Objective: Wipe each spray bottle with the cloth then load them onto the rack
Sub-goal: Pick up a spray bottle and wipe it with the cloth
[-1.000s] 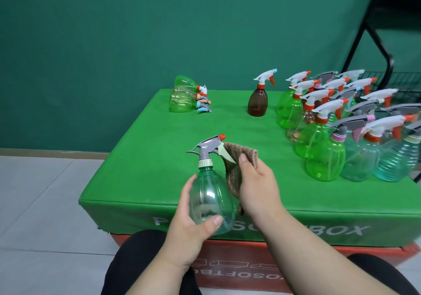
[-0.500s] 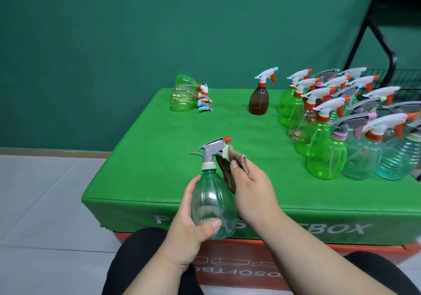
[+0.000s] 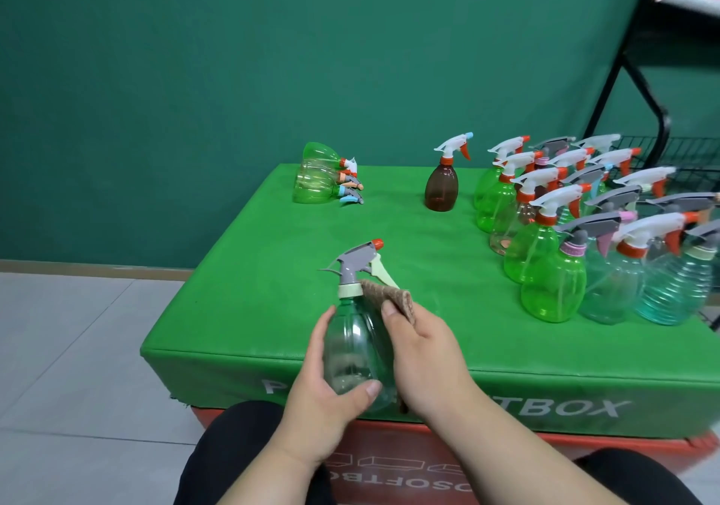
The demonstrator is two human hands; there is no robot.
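My left hand (image 3: 325, 395) grips the belly of a clear teal spray bottle (image 3: 352, 344) with a grey trigger head and orange nozzle, held upright over the front edge of the green box. My right hand (image 3: 422, 352) holds a brown cloth (image 3: 389, 296) against the bottle's right shoulder, just below the collar. The cloth's lower end hangs behind the bottle. A black wire rack (image 3: 662, 146) stands at the far right behind the box.
On the green padded box (image 3: 249, 309) several green and teal spray bottles (image 3: 553, 286) stand crowded at the right. A brown bottle (image 3: 441, 188) stands alone at the back. Three bottles (image 3: 315, 177) lie on their sides at the back left. A tiled floor lies to the left.
My right hand slid the cloth down from the trigger head to the bottle's shoulder. The bottle stays upright in my left hand.
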